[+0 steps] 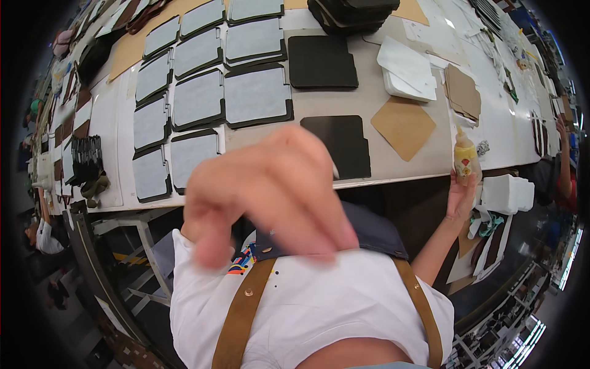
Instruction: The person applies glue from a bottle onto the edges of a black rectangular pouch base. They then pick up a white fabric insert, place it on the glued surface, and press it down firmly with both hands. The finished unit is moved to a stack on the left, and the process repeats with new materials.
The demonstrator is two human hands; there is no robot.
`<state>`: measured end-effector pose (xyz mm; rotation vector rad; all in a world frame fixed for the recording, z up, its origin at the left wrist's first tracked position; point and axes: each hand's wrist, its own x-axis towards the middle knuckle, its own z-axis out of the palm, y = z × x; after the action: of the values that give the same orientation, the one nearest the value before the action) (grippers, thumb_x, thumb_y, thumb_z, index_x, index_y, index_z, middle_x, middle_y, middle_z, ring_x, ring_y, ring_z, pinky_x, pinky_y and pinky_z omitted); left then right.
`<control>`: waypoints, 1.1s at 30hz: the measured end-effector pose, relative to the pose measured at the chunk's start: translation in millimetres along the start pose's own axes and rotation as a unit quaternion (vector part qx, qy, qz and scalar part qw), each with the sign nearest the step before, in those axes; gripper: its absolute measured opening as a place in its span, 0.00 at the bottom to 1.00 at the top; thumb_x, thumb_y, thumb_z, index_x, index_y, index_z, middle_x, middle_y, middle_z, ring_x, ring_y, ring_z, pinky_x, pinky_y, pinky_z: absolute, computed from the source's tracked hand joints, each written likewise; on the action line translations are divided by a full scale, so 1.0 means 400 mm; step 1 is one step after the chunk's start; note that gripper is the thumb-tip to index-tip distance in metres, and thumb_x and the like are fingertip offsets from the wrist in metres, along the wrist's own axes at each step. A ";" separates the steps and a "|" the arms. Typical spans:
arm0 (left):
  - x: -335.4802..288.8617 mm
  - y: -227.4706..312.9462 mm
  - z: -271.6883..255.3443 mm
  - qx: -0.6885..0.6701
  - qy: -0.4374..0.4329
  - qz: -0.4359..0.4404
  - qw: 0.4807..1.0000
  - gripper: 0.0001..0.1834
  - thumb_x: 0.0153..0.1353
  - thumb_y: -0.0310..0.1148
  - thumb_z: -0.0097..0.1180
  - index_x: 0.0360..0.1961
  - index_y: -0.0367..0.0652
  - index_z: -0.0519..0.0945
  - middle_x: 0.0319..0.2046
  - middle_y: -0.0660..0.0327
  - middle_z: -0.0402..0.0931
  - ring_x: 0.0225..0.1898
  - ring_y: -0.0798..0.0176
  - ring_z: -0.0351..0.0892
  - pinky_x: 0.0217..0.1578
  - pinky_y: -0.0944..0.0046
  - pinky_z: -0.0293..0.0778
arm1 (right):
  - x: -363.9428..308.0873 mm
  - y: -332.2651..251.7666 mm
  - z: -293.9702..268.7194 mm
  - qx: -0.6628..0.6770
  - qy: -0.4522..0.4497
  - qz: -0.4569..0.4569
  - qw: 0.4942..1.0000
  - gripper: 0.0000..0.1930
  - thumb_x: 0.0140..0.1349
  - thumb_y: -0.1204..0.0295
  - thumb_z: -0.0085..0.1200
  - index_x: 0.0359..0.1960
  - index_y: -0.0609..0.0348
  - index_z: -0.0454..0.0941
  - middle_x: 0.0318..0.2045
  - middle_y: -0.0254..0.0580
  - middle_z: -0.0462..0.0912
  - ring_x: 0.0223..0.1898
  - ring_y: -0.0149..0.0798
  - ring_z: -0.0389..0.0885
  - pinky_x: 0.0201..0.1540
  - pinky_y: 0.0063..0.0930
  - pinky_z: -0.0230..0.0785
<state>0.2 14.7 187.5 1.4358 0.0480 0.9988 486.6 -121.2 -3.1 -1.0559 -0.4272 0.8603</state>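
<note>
Close up and blurred by motion, my left hand (264, 190) is raised in front of my chest. Its fingers bend downward, apart from the digit at its left side, and nothing shows in them. At the table's front edge on the right, my right hand (462, 195) is wrapped round a squeeze bottle (465, 157) with a pointed nozzle and yellowish contents. The bottle stands nearly upright. Beyond my left hand lies a black panel (350, 147), partly hidden by it. Another black panel (322, 61) lies farther back.
Rows of black panels with pale grey facings (198, 98) cover the left half of the table. To the right are a stack of white sheets (405, 71), a tan square sheet (403, 128) and brown pieces (462, 95). A dark stack (353, 13) sits at the back.
</note>
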 end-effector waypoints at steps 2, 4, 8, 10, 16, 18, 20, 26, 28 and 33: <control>0.013 0.047 0.041 -0.092 -0.029 0.046 0.994 0.11 0.68 0.39 0.59 0.39 0.44 0.87 0.42 0.61 0.85 0.47 0.59 0.77 0.55 0.57 0.67 | -0.004 -0.001 0.061 0.009 -0.007 -0.028 1.000 0.28 0.70 0.66 0.60 0.67 0.61 0.66 0.64 0.47 0.73 0.63 0.47 0.74 0.66 0.47 0.70; 0.008 0.057 0.076 -0.132 -0.045 0.078 0.987 0.10 0.68 0.39 0.59 0.39 0.45 0.87 0.42 0.61 0.85 0.47 0.60 0.77 0.55 0.57 0.67 | -0.025 -0.002 0.112 0.022 -0.015 -0.055 0.998 0.29 0.70 0.65 0.59 0.68 0.60 0.65 0.64 0.47 0.73 0.63 0.46 0.74 0.66 0.46 0.70; 0.006 0.070 0.120 -0.156 -0.043 0.105 0.981 0.10 0.68 0.38 0.58 0.39 0.45 0.87 0.43 0.62 0.85 0.47 0.60 0.78 0.54 0.58 0.68 | -0.059 0.018 0.213 -0.045 -0.023 -0.075 0.996 0.31 0.70 0.64 0.60 0.70 0.60 0.63 0.65 0.47 0.71 0.64 0.46 0.74 0.67 0.46 0.69; 0.009 0.074 0.127 -0.161 -0.039 0.113 0.980 0.10 0.68 0.38 0.58 0.38 0.46 0.87 0.43 0.62 0.85 0.47 0.60 0.78 0.54 0.58 0.69 | -0.092 0.032 0.288 -0.166 -0.037 -0.133 0.976 0.30 0.70 0.65 0.59 0.70 0.59 0.62 0.65 0.46 0.70 0.64 0.45 0.73 0.66 0.45 0.69; -0.005 0.080 0.139 -0.170 -0.031 0.126 0.977 0.10 0.68 0.37 0.56 0.38 0.47 0.88 0.43 0.63 0.86 0.48 0.61 0.78 0.53 0.58 0.70 | -0.136 0.088 0.345 -0.248 -0.100 -0.167 0.949 0.31 0.66 0.72 0.62 0.69 0.58 0.62 0.62 0.43 0.71 0.63 0.39 0.73 0.67 0.37 0.66; -0.006 0.084 0.142 -0.173 -0.029 0.132 0.976 0.10 0.68 0.37 0.56 0.38 0.48 0.88 0.43 0.63 0.86 0.48 0.61 0.78 0.53 0.58 0.70 | -0.161 0.088 0.372 -0.297 -0.121 -0.185 0.929 0.33 0.64 0.74 0.64 0.69 0.58 0.62 0.62 0.43 0.71 0.62 0.39 0.73 0.67 0.35 0.65; -0.009 0.094 0.141 -0.171 -0.023 0.137 0.975 0.10 0.68 0.37 0.56 0.38 0.48 0.88 0.43 0.63 0.86 0.48 0.61 0.79 0.52 0.58 0.71 | -0.165 0.099 0.370 -0.303 -0.126 -0.176 0.928 0.35 0.61 0.74 0.66 0.69 0.57 0.62 0.62 0.46 0.71 0.62 0.40 0.73 0.66 0.34 0.65; -0.016 0.104 0.143 -0.188 -0.023 0.147 0.971 0.11 0.69 0.36 0.54 0.38 0.49 0.89 0.43 0.64 0.86 0.48 0.62 0.79 0.51 0.58 0.72 | -0.184 0.112 0.381 -0.336 -0.119 -0.206 0.911 0.37 0.59 0.75 0.68 0.69 0.57 0.62 0.60 0.46 0.71 0.62 0.41 0.73 0.66 0.35 0.65; -0.021 0.110 0.137 -0.191 -0.016 0.147 0.970 0.11 0.69 0.36 0.54 0.38 0.50 0.89 0.43 0.64 0.86 0.48 0.62 0.79 0.51 0.58 0.72 | -0.184 0.116 0.380 -0.346 -0.132 -0.216 0.904 0.36 0.61 0.76 0.66 0.69 0.58 0.61 0.61 0.48 0.72 0.62 0.41 0.74 0.66 0.34 0.65; -0.030 0.127 0.096 -0.211 -0.011 0.148 0.966 0.12 0.69 0.35 0.53 0.38 0.51 0.89 0.43 0.65 0.86 0.49 0.63 0.80 0.50 0.59 0.73 | -0.189 0.123 0.379 -0.355 -0.132 -0.227 0.897 0.36 0.61 0.76 0.65 0.69 0.58 0.61 0.61 0.47 0.71 0.62 0.41 0.73 0.66 0.35 0.66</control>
<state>-12.1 -31.8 231.0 1.0768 -0.3870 1.1537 317.5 -82.1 28.7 -1.4221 -1.2333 0.4152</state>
